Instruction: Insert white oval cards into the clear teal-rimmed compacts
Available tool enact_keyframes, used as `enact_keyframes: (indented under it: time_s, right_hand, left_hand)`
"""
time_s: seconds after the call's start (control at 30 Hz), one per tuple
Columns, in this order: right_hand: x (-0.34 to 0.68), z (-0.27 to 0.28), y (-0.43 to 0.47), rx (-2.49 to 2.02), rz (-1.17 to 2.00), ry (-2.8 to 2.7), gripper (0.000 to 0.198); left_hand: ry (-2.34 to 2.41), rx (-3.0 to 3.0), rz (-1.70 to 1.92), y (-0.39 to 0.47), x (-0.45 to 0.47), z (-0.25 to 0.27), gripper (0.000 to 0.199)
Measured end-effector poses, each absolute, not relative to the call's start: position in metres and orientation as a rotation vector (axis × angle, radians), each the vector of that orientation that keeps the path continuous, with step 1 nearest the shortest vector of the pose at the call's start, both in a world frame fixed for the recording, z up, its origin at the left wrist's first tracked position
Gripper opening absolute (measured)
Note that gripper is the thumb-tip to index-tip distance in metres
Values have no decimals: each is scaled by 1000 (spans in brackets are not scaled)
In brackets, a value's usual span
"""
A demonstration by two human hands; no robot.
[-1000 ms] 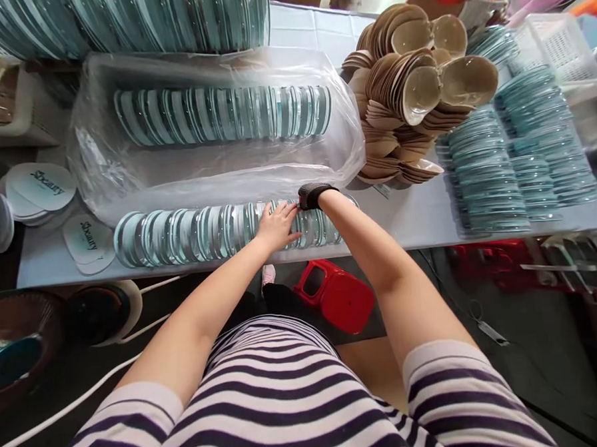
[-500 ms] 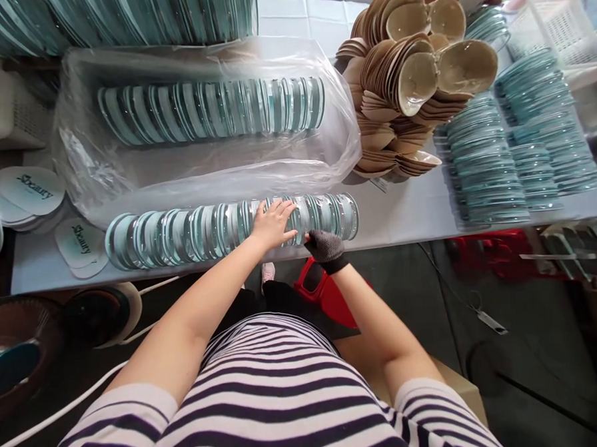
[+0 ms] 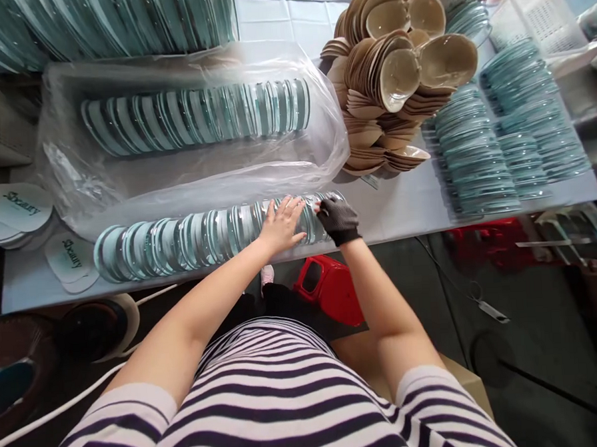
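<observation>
"Head view: you have two hands out and one dark glove. How many rows are close to you?"

"You have one front row of clear discs on the table. One back row of discs sits in one plastic bag. The discs are too squished together for me to count."

"What else is near you?"

"One red stool below, one pink shoe, and at least two white cards left of your front row."

"Where is that row from your hands?"

"Right under them. Your left hand lies on top, fingers spread. Your right hand is at the row's right end, fingers curled. I can't tell if they pinch a disc."
</observation>
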State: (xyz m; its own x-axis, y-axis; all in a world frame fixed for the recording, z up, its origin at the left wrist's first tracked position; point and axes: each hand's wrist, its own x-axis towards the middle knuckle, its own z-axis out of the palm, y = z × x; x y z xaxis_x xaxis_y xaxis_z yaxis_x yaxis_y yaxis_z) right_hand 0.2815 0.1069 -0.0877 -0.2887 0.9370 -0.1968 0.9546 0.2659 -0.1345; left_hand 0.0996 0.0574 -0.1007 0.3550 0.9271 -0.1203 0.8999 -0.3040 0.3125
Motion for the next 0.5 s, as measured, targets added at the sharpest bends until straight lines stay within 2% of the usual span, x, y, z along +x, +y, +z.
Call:
enact_keyframes:
  time_s: [0.13, 0.27, 0.37, 0.5]
  right_hand:
    - [245, -68, 180, 1395, -345, 2254, 32]
    - [215, -68, 207, 1085, -273, 2188, 33]
    - [233, -66, 192, 1112, -304, 2303, 31]
    - [284, -78, 125, 1413, -400, 2401, 30]
  left_hand:
    - [1581, 2292, 16, 70, 117, -108, 81]
    - [1599, 2298, -20, 73, 116, -111, 81]
    - [1598, 2283, -21, 72, 114, -111, 83]
    - [1578, 2279, 16, 72, 114, -112, 81]
